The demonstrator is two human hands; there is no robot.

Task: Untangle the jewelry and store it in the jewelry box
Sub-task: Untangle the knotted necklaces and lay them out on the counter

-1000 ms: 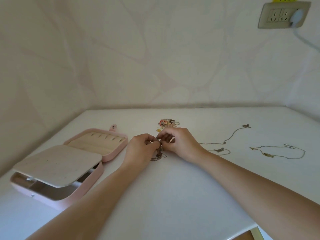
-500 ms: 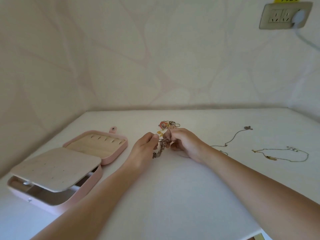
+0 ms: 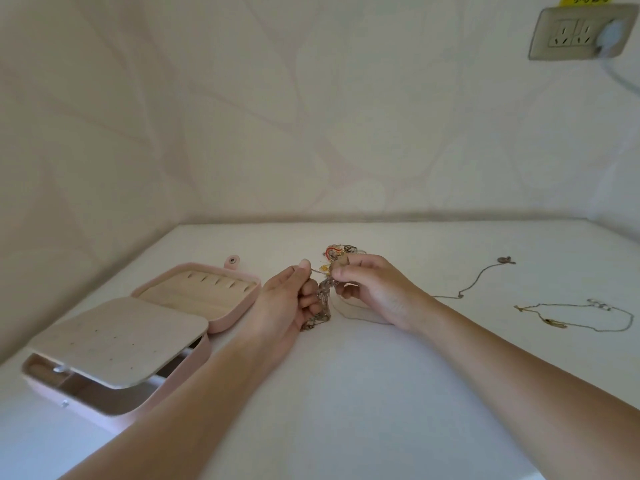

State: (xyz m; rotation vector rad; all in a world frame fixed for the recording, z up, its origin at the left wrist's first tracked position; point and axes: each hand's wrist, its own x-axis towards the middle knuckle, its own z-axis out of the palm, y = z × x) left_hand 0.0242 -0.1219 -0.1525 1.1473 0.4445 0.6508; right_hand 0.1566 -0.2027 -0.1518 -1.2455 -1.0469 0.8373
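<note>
My left hand (image 3: 289, 303) and my right hand (image 3: 370, 289) are raised just above the white table (image 3: 346, 393), each pinching one end of a tangled chain (image 3: 320, 311). A short stretch runs taut between the fingertips while the knotted rest hangs down to the table. Behind the hands lies a small pile of tangled jewelry (image 3: 337, 252) with red and gold bits. The pink jewelry box (image 3: 138, 337) lies open at the left, its beige inner flap tilted over the lower tray.
A thin necklace with a pendant (image 3: 485, 275) trails from behind my right wrist to the right. A second gold necklace (image 3: 581, 315) lies looped further right. Walls close the table at the back and left. A wall socket (image 3: 578, 32) sits at upper right.
Both hands have lifted the chain off the table and drawn slightly apart, stretching a short length between the fingertips. The view has shifted a little.
</note>
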